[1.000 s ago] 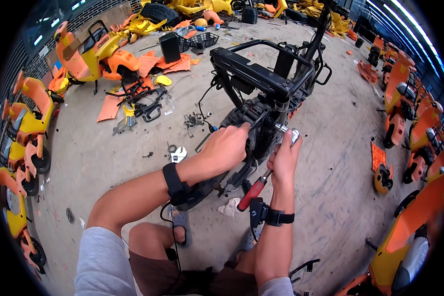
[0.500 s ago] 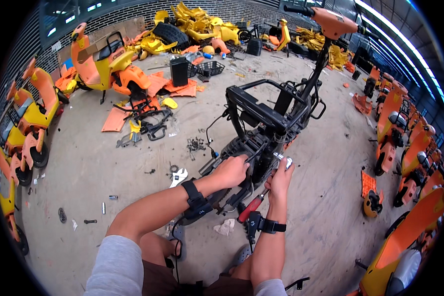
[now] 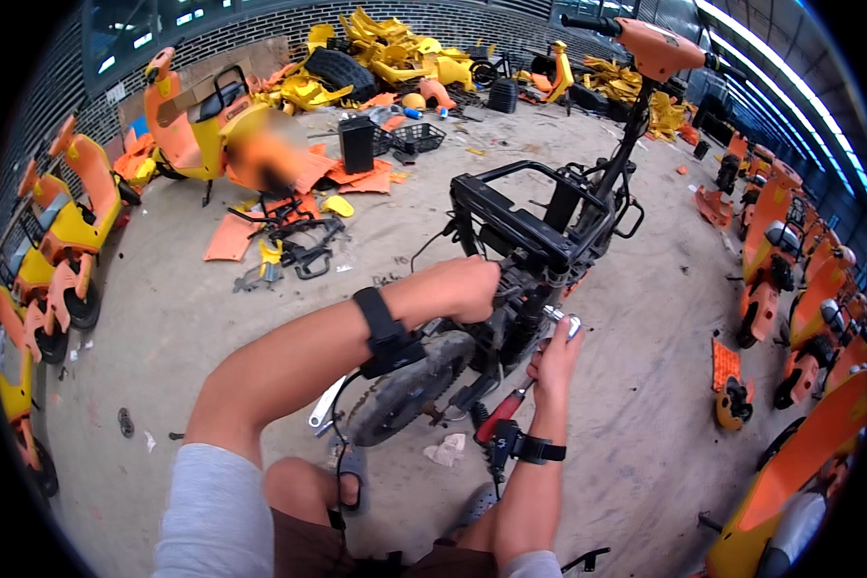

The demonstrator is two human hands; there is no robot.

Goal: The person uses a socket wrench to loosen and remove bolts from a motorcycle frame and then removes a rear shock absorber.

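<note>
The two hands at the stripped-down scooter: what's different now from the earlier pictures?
The left hand has moved up the scooter, closer to the black rack; whether it grips anything is hidden. Its forearm now hides the head of the silver wrench, and more of the near wheel shows. The right hand still holds the red-handled ratchet.

Left grip [image 3: 470, 289] higher than before

Grey sleeves [image 3: 212, 511], black wrist straps [image 3: 538, 450], seemingly brown shorts [image 3: 303, 541]
</note>
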